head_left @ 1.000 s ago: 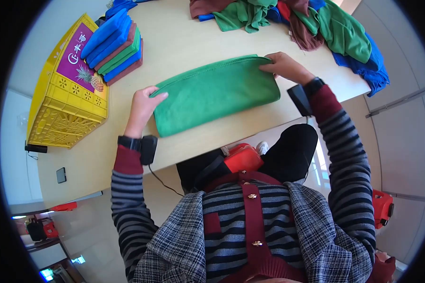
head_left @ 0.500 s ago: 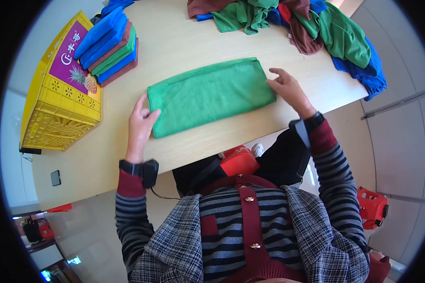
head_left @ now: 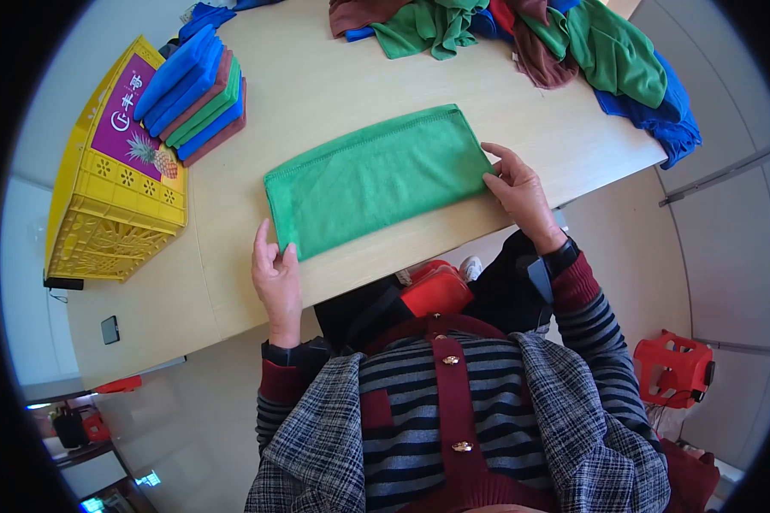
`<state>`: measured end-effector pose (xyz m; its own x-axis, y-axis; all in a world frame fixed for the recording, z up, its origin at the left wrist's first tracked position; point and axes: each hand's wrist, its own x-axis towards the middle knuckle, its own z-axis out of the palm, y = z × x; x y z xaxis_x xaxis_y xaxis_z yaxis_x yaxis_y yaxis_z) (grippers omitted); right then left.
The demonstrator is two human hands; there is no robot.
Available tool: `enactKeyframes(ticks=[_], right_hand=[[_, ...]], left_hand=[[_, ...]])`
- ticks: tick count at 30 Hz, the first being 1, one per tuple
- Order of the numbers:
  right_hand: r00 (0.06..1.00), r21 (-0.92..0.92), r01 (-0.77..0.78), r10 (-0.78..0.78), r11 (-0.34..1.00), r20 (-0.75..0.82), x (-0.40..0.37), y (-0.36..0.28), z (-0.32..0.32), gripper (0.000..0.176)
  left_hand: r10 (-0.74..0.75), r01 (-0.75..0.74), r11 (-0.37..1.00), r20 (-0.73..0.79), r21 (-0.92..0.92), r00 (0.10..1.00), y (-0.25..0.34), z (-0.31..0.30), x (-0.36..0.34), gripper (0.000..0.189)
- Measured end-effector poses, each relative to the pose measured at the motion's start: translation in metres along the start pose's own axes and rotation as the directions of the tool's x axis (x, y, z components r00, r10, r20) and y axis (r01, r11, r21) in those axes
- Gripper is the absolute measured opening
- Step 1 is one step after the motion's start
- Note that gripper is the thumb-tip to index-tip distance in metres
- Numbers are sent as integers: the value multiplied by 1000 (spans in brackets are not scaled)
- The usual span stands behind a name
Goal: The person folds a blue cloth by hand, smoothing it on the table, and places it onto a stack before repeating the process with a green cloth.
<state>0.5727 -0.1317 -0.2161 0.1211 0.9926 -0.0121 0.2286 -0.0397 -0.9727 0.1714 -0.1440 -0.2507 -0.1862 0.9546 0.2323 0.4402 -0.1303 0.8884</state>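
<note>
A green cloth [head_left: 376, 175], folded into a long rectangle, lies flat on the table in front of me. My left hand [head_left: 277, 278] is at its near left corner, thumb and index finger apart, with the fingertips right at the edge. At the opposite end, my right hand [head_left: 522, 192] has its thumb by the near right corner and its index finger stretched out along the short side. Both hands are open. A stitched hem runs along the cloth's far edge.
To the left, a yellow crate [head_left: 115, 214] stands beside a stack of folded cloths [head_left: 201, 98] in blue, brown and green. A heap of loose cloths [head_left: 607, 60] covers the table's far right and hangs over its edge. A small dark flat object [head_left: 109, 329] lies near the left front.
My left hand has moved toward me, from the cloth's left side to its near corner. My right hand has come slightly nearer along the right end. The cloth lies almost as before.
</note>
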Motion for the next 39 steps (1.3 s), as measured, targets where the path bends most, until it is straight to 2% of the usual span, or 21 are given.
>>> enactKeyframes(ticks=[2,5,6,9,14,18,22,23,25,26,27,29,30,31,32,35,39], right_hand=[[1000,-8,-15,15,1000,3,-1,8,-3,47],[993,-151,113,-118,982,-27,-3,24,-9,44],[993,-151,112,-117,982,-25,-5,21,-8,44],[991,-317,101,-122,943,-47,-14,5,-8,42],[979,-404,151,-193,902,-67,-18,5,-5,42],[978,-416,147,-195,897,-76,-17,7,-13,42],[958,-469,188,-267,863,-107,-12,5,-20,41],[925,-515,255,-361,818,-116,-10,-6,-15,39],[838,-603,365,-532,710,-119,-9,-26,4,37],[835,-602,421,-548,679,-34,-7,-30,17,36],[824,-595,479,-564,646,51,-4,-35,33,36],[795,-617,564,-564,548,225,0,-44,69,40],[792,-610,586,-537,533,291,2,-41,89,45],[786,-603,606,-508,519,352,4,-35,105,51],[788,-605,601,-510,522,343,6,-29,115,51],[801,-699,580,-446,419,398,14,-17,131,58],[844,-771,500,-422,395,331,33,-2,105,63]], left_hand=[[6,-5,999,-22,46,1000,-2,-1,-5,61],[24,-21,998,-33,67,999,-7,-4,-11,61],[31,-28,997,-38,77,999,-7,-5,-12,61],[69,-60,986,-48,158,996,-5,-6,-16,63],[138,-106,935,-72,338,988,9,-4,-23,67],[126,-91,926,-75,366,989,11,-5,-26,66],[214,-150,893,-106,423,971,20,-6,-26,60],[215,-153,894,-104,421,971,25,-7,-22,60],[377,-309,782,-16,541,926,41,-9,-8,56],[449,-382,709,38,592,893,45,-8,-2,55],[452,-386,707,41,592,891,47,-3,6,55],[448,-540,695,301,475,842,54,12,28,51],[443,-602,690,424,401,790,57,18,35,49],[447,-608,686,428,400,786,56,25,38,49],[433,-623,658,465,422,772,50,36,40,51],[401,-657,596,539,461,741,39,51,45,54],[327,-633,526,552,568,767,32,49,36,63]])
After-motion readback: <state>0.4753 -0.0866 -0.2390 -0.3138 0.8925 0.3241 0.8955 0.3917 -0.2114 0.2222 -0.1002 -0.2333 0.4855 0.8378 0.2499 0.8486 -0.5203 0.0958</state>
